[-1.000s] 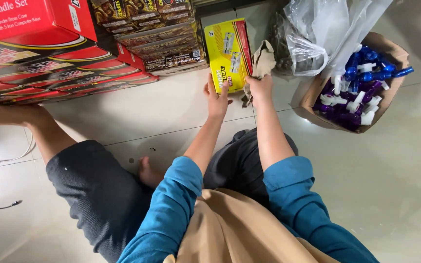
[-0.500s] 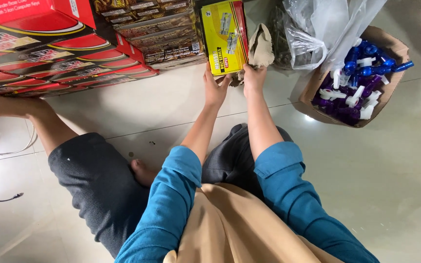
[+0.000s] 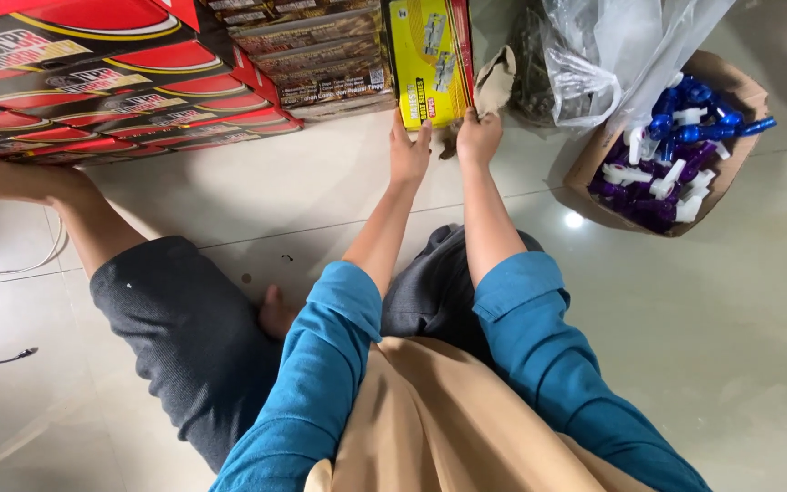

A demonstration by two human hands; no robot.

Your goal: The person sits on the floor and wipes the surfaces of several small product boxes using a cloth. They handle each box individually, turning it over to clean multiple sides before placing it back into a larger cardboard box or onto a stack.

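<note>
Both hands reach forward: left hand (image 3: 409,153) rests open-fingered on the bottom edge of the yellow box (image 3: 427,56), standing upright on the floor (image 3: 321,191); right hand (image 3: 478,137) beside it seems to pinch a brown paper scrap (image 3: 494,82)

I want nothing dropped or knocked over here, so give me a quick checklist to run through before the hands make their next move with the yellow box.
1. Left hand on the yellow box: ok, fingers at its lower edge.
2. Right hand grip: ok, it pinches a crumpled tan paper.
3. Yellow box upright: ok, standing on end.
4. Box against the brown cartons: cannot tell whether they touch.
5. Clear plastic bag beside the right hand: not ok, close.
6. Cardboard box of blue and purple parts: ok, apart.
</note>
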